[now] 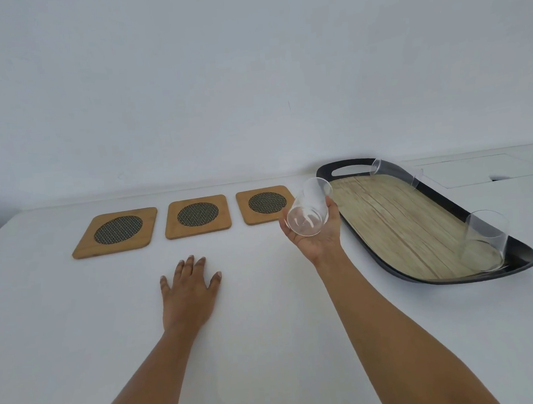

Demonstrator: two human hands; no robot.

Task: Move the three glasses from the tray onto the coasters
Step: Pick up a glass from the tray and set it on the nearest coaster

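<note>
Glass in hand [308, 211]: clear tumbler, off the tray, carried in the air between tray and right coaster; tipped, long axis running near-left to far-right, one round end turned toward the camera.
Left hand [189, 291]: nearest; flat on the white table [266, 326], palm down, fingers spread, holding nothing.
Right hand [315, 233]: palm up, fingers curled round the glass from below; just right of the right coaster, the closer hand to it.
Coasters: three wooden squares in a row, all bare; left coaster [117, 231], middle coaster [197, 215], right coaster [265, 203].
Tray [435, 280]: right of the hand; near glass [486, 238] at its near end, far glass [397, 170] at its far rim.
Judged next move: swing left, right the glass, set down.
</note>
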